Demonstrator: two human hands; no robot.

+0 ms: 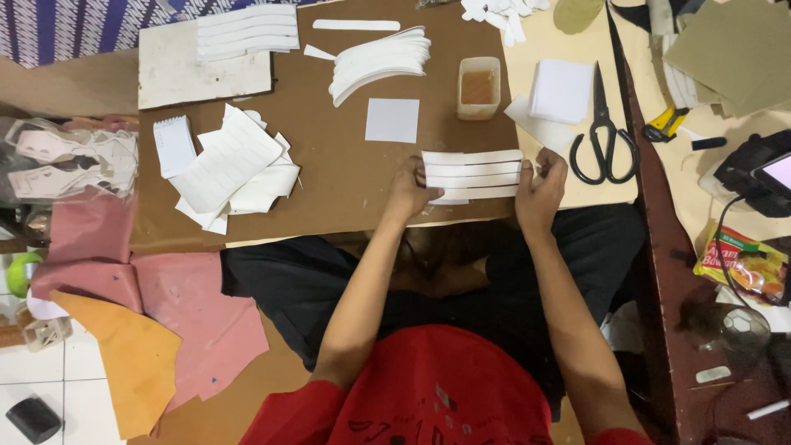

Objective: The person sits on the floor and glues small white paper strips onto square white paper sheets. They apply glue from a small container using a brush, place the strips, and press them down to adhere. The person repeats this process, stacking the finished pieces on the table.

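On brown board: both hands' fingers pinching white strips (473, 175); plastic tub (479, 87) holds amber glue

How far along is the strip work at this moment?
Looks done: a fanned stack of white strips and another pile lie on the brown board. In hand: left hand and right hand hold a row of strips. Seemingly left: loose white sheets.

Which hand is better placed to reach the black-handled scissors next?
Probably the right hand. It holds the right end of the row of white paper strips, and the black-handled scissors lie just beyond it on the cream tabletop. The left hand grips the strips' far end and would have to cross over them.
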